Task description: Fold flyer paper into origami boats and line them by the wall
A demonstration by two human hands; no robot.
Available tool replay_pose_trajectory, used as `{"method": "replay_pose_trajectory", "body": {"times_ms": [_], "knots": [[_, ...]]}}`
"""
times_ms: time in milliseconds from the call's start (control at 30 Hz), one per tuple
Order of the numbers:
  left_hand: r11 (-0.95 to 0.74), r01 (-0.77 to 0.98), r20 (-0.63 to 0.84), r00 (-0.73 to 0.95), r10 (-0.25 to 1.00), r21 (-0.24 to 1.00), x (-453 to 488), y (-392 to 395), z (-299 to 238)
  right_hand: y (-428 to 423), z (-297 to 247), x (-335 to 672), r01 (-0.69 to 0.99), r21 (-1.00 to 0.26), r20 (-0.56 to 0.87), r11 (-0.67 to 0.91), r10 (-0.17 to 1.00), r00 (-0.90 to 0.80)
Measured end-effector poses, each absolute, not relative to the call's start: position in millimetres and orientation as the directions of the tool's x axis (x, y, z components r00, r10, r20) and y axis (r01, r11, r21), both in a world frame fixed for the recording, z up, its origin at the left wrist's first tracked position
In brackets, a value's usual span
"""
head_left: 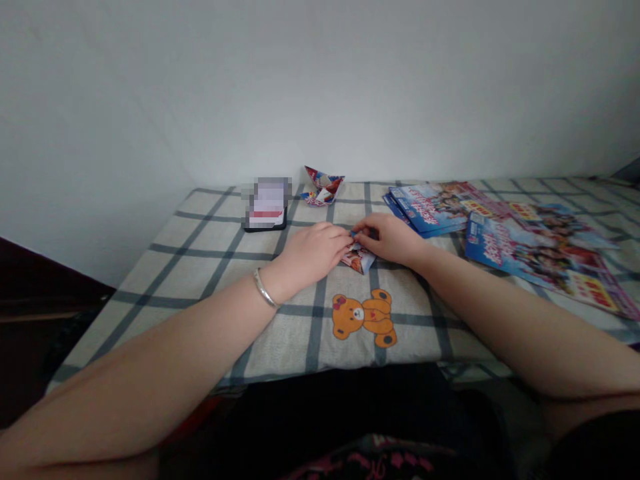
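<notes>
Both of my hands meet at the middle of a checked cloth (210,253) and pinch a small folded piece of printed paper (361,258). My left hand (313,253), with a silver bracelet on its wrist, has its fingers curled over the paper's left side. My right hand (393,239) presses and pinches the paper's top edge with closed fingers. Most of the paper is hidden under my fingers. A finished folded paper boat (323,186) stands further back by the wall.
A phone (267,205) lies at the back left of the cloth. Several glossy leaflets (520,240) are spread out on the right. An orange bear print (365,317) marks the cloth near me. A white wall rises behind, and the surface drops off at the left.
</notes>
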State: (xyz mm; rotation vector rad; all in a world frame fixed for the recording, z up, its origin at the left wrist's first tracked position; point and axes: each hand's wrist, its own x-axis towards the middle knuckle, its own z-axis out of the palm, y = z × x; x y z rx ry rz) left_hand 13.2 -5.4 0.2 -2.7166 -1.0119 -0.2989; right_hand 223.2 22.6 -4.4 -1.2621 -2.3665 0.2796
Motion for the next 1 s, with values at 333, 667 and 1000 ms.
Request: {"method": "replay_pose_trajectory", "body": {"times_ms": [333, 667, 1000], "knots": [[-0.725, 0.669, 0.248, 0.74, 0.626, -0.165, 12, -9, 1, 18, 0, 240, 0.656, -0.335, 0.319, 0.676, 0.737, -0.597], [-0.71, 0.693, 0.188, 0.72, 0.668, -0.129, 12, -15, 6, 12, 5, 233, 0.702, -0.073, 0.381, 0.708, 0.671, -0.637], [-0.721, 0.679, 0.204, 0.732, 0.65, -0.136, 10, -16, 7, 2, 16, 239, 0.69, 0.04, 0.283, 0.723, 0.654, -0.702]]}}
